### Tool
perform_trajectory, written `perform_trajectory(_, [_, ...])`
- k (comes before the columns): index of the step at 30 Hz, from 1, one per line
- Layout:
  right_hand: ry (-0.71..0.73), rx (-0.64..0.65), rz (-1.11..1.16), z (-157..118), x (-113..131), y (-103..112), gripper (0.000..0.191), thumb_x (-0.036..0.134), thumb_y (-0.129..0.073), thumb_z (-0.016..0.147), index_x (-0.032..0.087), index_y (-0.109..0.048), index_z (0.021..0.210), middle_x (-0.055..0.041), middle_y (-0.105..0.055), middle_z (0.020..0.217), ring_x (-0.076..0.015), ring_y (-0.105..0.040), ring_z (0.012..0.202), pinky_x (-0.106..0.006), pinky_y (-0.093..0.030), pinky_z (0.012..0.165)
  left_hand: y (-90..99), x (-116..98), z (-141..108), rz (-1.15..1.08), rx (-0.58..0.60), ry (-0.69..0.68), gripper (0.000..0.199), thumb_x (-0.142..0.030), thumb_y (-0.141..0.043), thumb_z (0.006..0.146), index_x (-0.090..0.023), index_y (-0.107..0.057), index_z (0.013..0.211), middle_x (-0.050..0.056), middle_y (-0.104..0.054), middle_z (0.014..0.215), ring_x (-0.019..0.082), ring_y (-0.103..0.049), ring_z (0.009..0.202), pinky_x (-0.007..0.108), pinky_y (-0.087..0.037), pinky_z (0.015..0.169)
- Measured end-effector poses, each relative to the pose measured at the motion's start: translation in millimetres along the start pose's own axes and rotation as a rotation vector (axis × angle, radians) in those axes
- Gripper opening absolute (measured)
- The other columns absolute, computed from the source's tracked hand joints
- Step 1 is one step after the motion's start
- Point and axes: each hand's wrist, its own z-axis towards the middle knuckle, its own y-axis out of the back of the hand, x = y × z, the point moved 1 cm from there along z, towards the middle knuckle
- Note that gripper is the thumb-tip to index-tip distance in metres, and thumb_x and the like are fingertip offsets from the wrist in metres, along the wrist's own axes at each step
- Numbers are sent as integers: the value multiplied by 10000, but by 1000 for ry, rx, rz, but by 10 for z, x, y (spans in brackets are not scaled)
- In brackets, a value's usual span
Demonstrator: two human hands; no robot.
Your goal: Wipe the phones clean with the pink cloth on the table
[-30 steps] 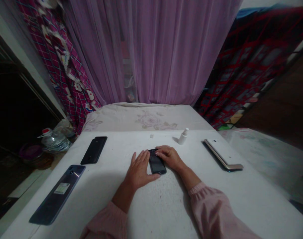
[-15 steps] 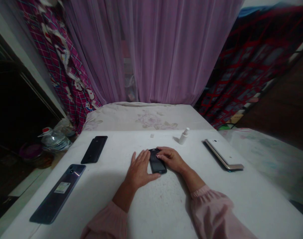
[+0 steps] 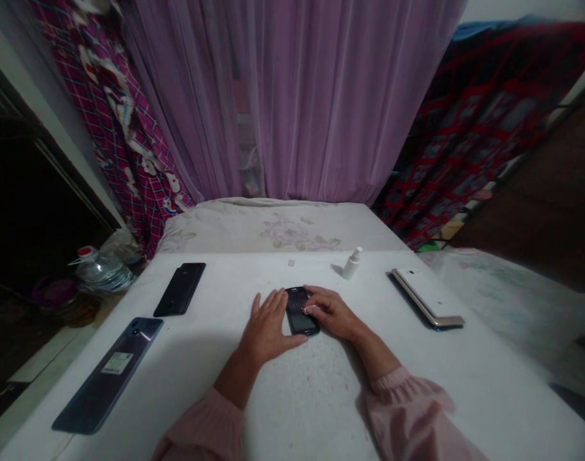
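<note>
A black smartphone (image 3: 298, 314) lies screen up on the white table in front of me. My left hand (image 3: 268, 326) is flat with fingers stretched out, its fingertips at the phone's left edge and its thumb at the near end. Over the screen, my right hand (image 3: 331, 312) is closed in a pinch on a small whitish wad (image 3: 307, 309), mostly hidden by the fingers, perhaps tissue or cotton. Beyond the right hand stands a small white spray bottle (image 3: 352, 263). A tiny pale square (image 3: 291, 262) lies past the phone.
On the left of the table (image 3: 316, 410) lie dark phones (image 3: 181, 289) and a larger purplish-grey phone (image 3: 110, 374) with a label. Stacked phones (image 3: 427, 294), a white one on top, rest at the right. A water bottle (image 3: 102, 269) stands beyond the left edge; purple curtains (image 3: 330, 102) hang behind.
My right hand's pinching fingers have moved slightly toward me down the phone screen. The left hand stays at the phone's edge. The whole view has shifted a little.
</note>
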Motion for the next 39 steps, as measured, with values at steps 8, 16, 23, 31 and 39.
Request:
perform_trajectory(8, [-34, -90, -48, 243, -106, -62, 113, 288, -615, 855, 237, -714, 838, -47, -739, 946, -209, -659, 907, -367, -482, 872, 57, -41, 4, 8, 42, 23, 927, -661, -594, 780, -124, -311, 1481, 172, -302, 1553, 328, -274, 1439, 573, -121, 1178])
perform_trajectory(16, [-106, -63, -140, 400, -128, -85, 144, 288, -589, 867, 227, -718, 848, -27, -730, 820, -196, -640, 816, -328, -465, 792, 59, -35, 5, 1, 58, 23, 956, -666, -606, 771, -102, -305, 1481, 182, -290, 1553, 330, -263, 1442, 581, -118, 1178])
perform_trajectory(23, [-22, 1, -2, 226, -111, 11, 170, 326, -577, 874, 220, -707, 845, -59, -741, 908, -205, -664, 855, -348, -494, 824, 30, -58, -38, -10, 2, -26, 955, -691, -634, 732, -115, -373, 1447, 179, -377, 1517, 337, -339, 1408, 582, -101, 1182])
perform_trajectory(31, [56, 30, 61, -20, -40, 80, 189, 342, -558, 903, 229, -694, 836, -93, -703, 1137, -227, -646, 1041, -392, -466, 928, -40, -100, -73, -14, -80, -56, 965, -726, -633, 702, -116, -422, 1419, 190, -451, 1469, 356, -404, 1363, 573, -113, 1180])
perform_trajectory(39, [-19, -67, -91, 152, -83, -23, 135, 288, -582, 879, 226, -690, 828, -34, -727, 847, -190, -634, 817, -341, -454, 810, -106, -57, -69, 16, -121, -93, 967, -745, -608, 714, -134, -403, 1435, 188, -470, 1455, 357, -415, 1356, 574, -131, 1175])
